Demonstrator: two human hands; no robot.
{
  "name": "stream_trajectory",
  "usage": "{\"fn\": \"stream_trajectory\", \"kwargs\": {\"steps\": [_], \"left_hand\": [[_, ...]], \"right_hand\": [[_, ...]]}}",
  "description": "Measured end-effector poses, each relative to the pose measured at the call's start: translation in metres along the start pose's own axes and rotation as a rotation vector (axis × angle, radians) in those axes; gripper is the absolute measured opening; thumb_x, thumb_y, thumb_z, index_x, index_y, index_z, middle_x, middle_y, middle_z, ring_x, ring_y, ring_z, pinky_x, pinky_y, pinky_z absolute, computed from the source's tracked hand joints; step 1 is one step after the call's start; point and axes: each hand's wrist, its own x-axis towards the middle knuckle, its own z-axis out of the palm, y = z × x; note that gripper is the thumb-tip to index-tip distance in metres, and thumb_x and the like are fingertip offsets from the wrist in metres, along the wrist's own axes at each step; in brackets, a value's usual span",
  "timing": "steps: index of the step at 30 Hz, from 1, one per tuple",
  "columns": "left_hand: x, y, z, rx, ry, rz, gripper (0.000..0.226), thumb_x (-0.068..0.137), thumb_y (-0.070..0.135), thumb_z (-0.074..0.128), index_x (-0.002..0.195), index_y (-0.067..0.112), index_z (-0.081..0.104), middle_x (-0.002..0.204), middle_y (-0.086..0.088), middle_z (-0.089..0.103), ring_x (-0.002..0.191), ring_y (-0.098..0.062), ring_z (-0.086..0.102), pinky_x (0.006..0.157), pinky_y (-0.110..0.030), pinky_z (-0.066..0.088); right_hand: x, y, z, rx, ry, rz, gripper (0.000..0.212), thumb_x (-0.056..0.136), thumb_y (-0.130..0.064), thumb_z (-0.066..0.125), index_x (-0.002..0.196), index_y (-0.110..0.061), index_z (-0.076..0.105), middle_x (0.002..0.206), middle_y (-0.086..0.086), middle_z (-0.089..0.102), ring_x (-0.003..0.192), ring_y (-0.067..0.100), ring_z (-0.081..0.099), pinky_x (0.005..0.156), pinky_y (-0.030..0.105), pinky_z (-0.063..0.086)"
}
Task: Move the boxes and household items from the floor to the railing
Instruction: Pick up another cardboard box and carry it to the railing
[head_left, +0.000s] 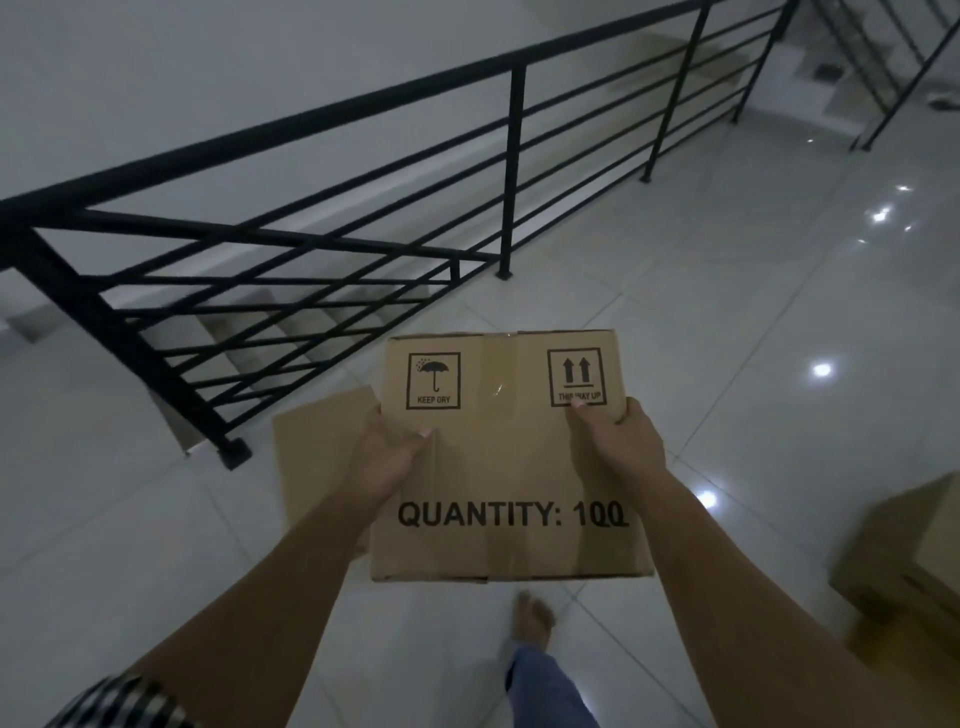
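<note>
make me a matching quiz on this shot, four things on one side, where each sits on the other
Things: 1 printed box; 2 plain box; 3 railing; 4 foot
Places: a right edge; b across the top of the frame; c between left hand and right hand; d bottom centre
Pairs: 1-c; 2-a; 3-b; 4-d
</note>
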Motion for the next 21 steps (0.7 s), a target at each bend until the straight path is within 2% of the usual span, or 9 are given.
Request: {"fn": "stream_trajectory", "kwargs": {"steps": [5, 9, 13, 15, 18, 21], "left_hand": [[0.088, 0.037, 0.044, 0.052, 0.049, -0.042, 0.031, 0.092, 0.026, 0.068, 0.119, 0.022, 0.054, 0.105, 0.007, 0.065, 0.095, -0.016, 0.065, 0.078, -0.034, 0.055], [0.148, 0.049, 0.059, 0.042, 0.072, -0.096, 0.055, 0.079, 0.045, 0.070, 0.128, 0.028, 0.053, 0.118, 0.005, 0.066, 0.106, -0.018, 0.065, 0.090, -0.047, 0.056], [0.188, 0.056, 0.060, -0.015, 0.167, -0.149, 0.049, 0.087, 0.035, 0.071, 0.128, 0.023, 0.048, 0.114, 0.004, 0.064, 0.102, -0.018, 0.065, 0.075, -0.033, 0.055], [0.211, 0.058, 0.057, -0.037, 0.204, -0.178, 0.048, 0.089, 0.030, 0.071, 0.129, 0.022, 0.045, 0.114, 0.003, 0.062, 0.101, -0.018, 0.063, 0.074, -0.031, 0.052], [0.244, 0.056, 0.046, -0.061, 0.241, -0.189, 0.052, 0.087, 0.034, 0.073, 0.131, 0.021, 0.047, 0.117, 0.002, 0.063, 0.103, -0.019, 0.064, 0.079, -0.036, 0.055], [0.282, 0.051, 0.034, -0.099, 0.266, -0.225, 0.064, 0.082, 0.040, 0.074, 0.137, 0.023, 0.045, 0.123, -0.001, 0.064, 0.107, -0.023, 0.066, 0.087, -0.048, 0.058]], "right_hand": [[0.110, -0.035, 0.005, -0.044, -0.064, -0.010, 0.067, 0.084, -0.065, 0.064, 0.135, -0.024, 0.049, 0.117, -0.003, 0.061, 0.104, 0.021, 0.058, 0.097, 0.047, 0.052], [0.183, -0.066, 0.013, -0.122, -0.111, -0.029, 0.073, 0.081, -0.070, 0.062, 0.136, -0.024, 0.050, 0.125, -0.001, 0.063, 0.112, 0.025, 0.060, 0.100, 0.046, 0.050], [0.240, -0.095, 0.040, -0.164, -0.181, -0.045, 0.072, 0.082, -0.069, 0.062, 0.136, -0.023, 0.051, 0.126, 0.001, 0.064, 0.113, 0.027, 0.060, 0.101, 0.049, 0.050], [0.263, -0.110, 0.057, -0.187, -0.212, -0.064, 0.070, 0.084, -0.066, 0.063, 0.136, -0.021, 0.051, 0.127, 0.002, 0.063, 0.115, 0.027, 0.060, 0.100, 0.046, 0.049], [0.294, -0.131, 0.087, -0.206, -0.259, -0.079, 0.067, 0.086, -0.062, 0.065, 0.136, -0.019, 0.051, 0.127, 0.002, 0.063, 0.115, 0.026, 0.059, 0.097, 0.039, 0.047], [0.324, -0.147, 0.117, -0.213, -0.305, -0.080, 0.066, 0.086, -0.059, 0.067, 0.136, -0.020, 0.052, 0.126, 0.000, 0.063, 0.108, 0.022, 0.058, 0.094, 0.036, 0.047]]}}
